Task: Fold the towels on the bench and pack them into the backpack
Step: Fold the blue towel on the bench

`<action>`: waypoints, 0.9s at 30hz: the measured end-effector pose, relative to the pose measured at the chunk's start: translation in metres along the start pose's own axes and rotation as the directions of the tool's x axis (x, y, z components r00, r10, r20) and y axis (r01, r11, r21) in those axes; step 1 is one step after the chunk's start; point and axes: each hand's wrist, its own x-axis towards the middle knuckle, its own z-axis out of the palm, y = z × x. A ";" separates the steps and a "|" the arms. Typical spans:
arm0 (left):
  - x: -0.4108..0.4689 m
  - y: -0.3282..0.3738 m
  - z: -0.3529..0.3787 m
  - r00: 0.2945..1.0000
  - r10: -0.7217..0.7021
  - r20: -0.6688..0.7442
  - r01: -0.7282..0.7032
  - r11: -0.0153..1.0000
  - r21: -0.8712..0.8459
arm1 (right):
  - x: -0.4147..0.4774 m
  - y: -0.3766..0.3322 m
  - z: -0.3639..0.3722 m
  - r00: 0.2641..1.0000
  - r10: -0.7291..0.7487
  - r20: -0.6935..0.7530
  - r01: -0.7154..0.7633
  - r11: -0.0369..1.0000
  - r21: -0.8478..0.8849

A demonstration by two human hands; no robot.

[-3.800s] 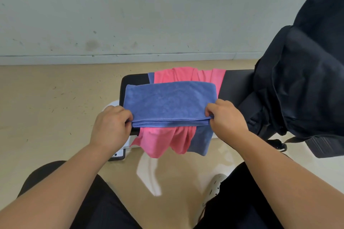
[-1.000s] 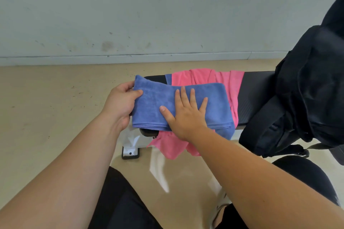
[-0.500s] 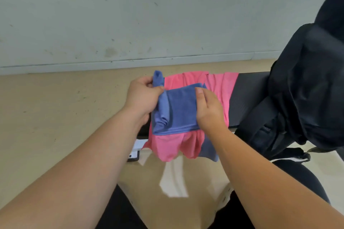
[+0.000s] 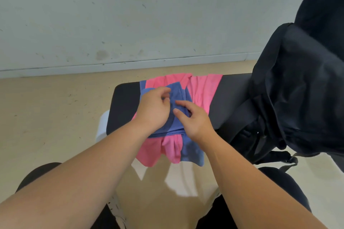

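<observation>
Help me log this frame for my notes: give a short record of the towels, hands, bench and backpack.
folded blue towel: on the pile, under both hands
left hand: fingers curled on the folded blue towel
right hand: fingers straight, pressing it
pink towel: unfolded, draped over the bench
second blue towel: beneath the pink one, hanging down
backpack: black, at the bench's right end

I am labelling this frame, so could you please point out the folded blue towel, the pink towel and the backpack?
folded blue towel (image 4: 179, 92): head view, its top layer.
pink towel (image 4: 202, 93): head view, its spread part at the right.
backpack (image 4: 297, 89): head view, its black front panel.
</observation>
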 end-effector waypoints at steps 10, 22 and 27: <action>-0.014 -0.034 0.003 0.976 -0.011 0.216 -0.133 0.757 0.640 | -0.002 -0.002 -0.003 0.987 -0.098 -0.131 0.043 0.926 -0.374; -0.018 -0.063 0.011 0.967 -0.028 0.254 -0.146 0.756 0.639 | 0.044 -0.006 -0.001 0.939 0.129 0.320 0.222 0.487 -0.845; -0.016 -0.065 0.011 0.959 -0.026 0.281 -0.155 0.783 0.602 | 0.044 0.001 0.001 0.943 0.123 0.309 0.208 0.506 -0.837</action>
